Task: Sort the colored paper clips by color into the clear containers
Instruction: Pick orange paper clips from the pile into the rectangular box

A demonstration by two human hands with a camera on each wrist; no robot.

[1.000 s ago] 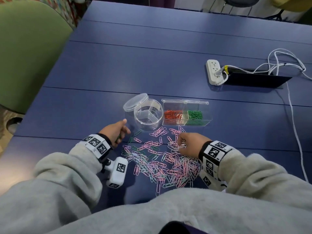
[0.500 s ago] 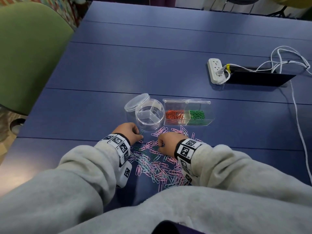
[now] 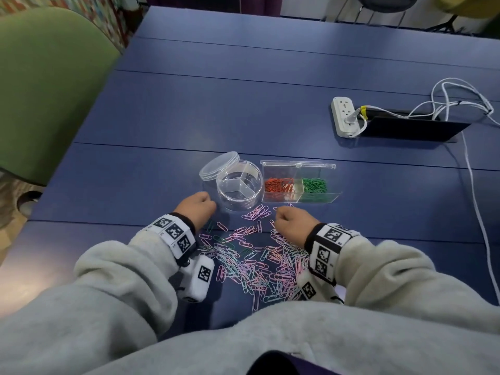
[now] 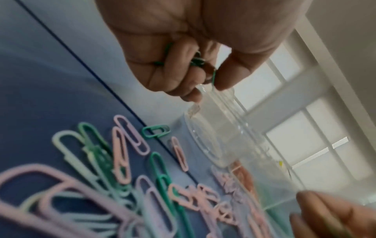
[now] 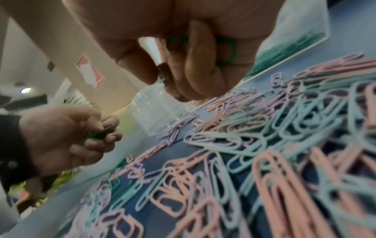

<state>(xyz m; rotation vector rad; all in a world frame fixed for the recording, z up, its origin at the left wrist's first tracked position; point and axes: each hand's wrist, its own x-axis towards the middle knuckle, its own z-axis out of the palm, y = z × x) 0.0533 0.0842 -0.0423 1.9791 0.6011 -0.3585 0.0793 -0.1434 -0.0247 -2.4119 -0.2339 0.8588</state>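
- The left hand [image 3: 197, 207] curls its fingers [image 4: 179, 64] round dark green paper clips [image 4: 196, 62], just beside the round clear container [image 3: 239, 186].
- The right hand [image 3: 293, 223] grips green clips [image 5: 227, 48] too, near the rectangular clear box [image 3: 300, 182] holding orange and green clips.
- A loose pastel clip pile [image 3: 257, 263] lies between the wrists, on the smooth blue bench [image 3: 216, 109], near its front edge.
- The far bench lies open, with a power strip [image 3: 343, 116] at the right.

the right hand [image 5: 183, 53] fills the top of the frame, fingers curled round dark green paper clips [image 5: 227, 48]. at left centre the left hand [image 5: 67, 136] grips more green clips [image 5: 97, 134]. pink, lilac and pale blue clips [image 5: 264, 153] litter the blue table [image 5: 48, 214] across the lower right.
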